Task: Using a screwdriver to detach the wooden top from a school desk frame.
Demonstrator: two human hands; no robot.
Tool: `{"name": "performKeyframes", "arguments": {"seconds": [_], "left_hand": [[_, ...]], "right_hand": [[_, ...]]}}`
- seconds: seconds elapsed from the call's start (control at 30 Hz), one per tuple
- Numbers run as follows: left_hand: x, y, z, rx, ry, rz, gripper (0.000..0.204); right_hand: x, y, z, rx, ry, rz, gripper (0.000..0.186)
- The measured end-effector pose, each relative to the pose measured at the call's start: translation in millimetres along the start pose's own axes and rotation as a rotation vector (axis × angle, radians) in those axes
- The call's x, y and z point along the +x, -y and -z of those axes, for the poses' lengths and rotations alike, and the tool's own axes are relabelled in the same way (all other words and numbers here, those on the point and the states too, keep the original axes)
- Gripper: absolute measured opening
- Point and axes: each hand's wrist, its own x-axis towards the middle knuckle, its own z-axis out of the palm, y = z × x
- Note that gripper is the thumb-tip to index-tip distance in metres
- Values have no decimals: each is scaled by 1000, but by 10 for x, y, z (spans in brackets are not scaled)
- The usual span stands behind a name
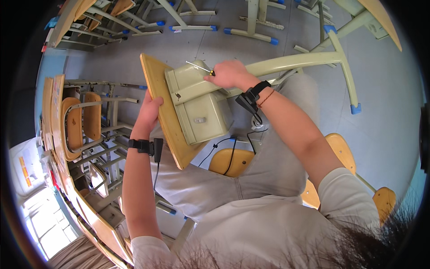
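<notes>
A school desk lies tipped on its side over my lap, with its wooden top [166, 117] standing nearly upright. My left hand [149, 111] grips the edge of that top, fingers out of sight behind it. Fixed to the underside is a pale green metal desk box [201, 117] with a small catch on it. A screwdriver [212, 72] with a black and yellow handle is held in my right hand [229, 74], its thin shaft pointing left above the box. The desk's pale green leg [295, 62] runs off to the right, ending in a foot with blue caps.
Stacked wooden chairs and desks [80, 121] crowd the left side. More desk legs [253, 20] stand on the grey floor at the back. A wooden stool seat [230, 161] shows between my legs. Black cables [217, 145] hang near my knees.
</notes>
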Motion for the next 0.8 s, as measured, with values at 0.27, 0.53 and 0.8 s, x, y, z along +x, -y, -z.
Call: {"name": "performKeyframes", "arguments": {"seconds": [0.27, 0.53, 0.8], "left_hand": [[-6, -42, -130, 7, 7, 15, 64], [46, 47, -209, 14, 9, -23, 59], [23, 25, -306, 40, 1, -9, 54]], "right_hand": [[-117, 16, 129, 51, 23, -28, 62], [-186, -72, 214, 88, -64, -12, 60], [-239, -81, 272, 113, -82, 0, 60]]}}
